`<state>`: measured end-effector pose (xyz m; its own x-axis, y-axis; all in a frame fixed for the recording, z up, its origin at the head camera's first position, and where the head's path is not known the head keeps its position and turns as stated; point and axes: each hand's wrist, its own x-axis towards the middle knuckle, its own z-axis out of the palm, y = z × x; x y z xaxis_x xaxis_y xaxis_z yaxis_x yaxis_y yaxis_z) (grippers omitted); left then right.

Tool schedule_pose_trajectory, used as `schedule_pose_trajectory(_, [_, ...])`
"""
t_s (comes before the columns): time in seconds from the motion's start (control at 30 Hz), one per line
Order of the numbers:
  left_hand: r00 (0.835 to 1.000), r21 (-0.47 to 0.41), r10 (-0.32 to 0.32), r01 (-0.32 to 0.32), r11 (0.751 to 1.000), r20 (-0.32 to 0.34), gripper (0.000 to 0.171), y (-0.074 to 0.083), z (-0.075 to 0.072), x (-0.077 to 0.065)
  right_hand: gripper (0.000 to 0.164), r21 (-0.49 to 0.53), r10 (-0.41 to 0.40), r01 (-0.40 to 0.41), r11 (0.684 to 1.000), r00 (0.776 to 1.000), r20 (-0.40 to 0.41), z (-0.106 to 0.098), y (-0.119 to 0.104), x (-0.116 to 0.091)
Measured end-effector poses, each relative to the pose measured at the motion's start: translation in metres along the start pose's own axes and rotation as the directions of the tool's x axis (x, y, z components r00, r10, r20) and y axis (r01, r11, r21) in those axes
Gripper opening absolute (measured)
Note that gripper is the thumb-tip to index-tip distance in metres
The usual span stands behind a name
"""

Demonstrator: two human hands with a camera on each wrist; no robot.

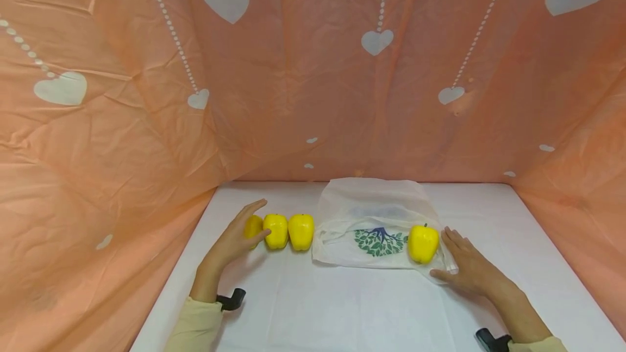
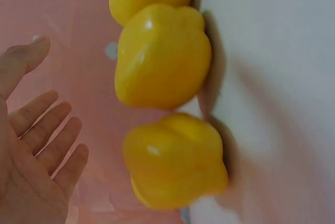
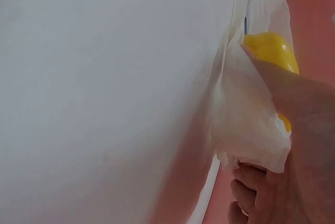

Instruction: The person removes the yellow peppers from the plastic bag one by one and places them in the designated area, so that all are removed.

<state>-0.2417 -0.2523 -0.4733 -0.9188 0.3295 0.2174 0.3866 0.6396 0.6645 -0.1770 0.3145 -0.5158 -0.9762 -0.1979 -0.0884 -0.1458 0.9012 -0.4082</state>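
Three yellow bell peppers stand side by side on the left: one (image 1: 252, 228) partly behind my left hand (image 1: 238, 237), a middle one (image 1: 276, 237) and a right one (image 1: 300, 232). That hand is spread around the leftmost pepper; in the left wrist view its fingers and thumb are apart, with a gap to the nearest pepper (image 2: 175, 161). A fourth yellow bell pepper (image 1: 423, 244) sits on the right part of a thin white bag (image 1: 337, 254) printed with a tree. Beside it is my right hand (image 1: 469, 268), fingers extended, the bag's right edge between thumb and fingers.
The white tabletop (image 1: 313, 308) carries everything. An orange curtain (image 1: 313, 86) with white hearts hangs behind it and along both sides. Black wrist straps (image 1: 232, 300) show on both forearms.
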Motion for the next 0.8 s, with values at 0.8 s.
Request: schedule_pose_trajectory(0.8, [0.99,-0.052,0.103,-0.099,0.994,0.094,0.081,0.043,0.047,0.031,0.121,-0.012,0.011,-0.011,1.0,1.0,-0.001,0.003,-0.001,0.0])
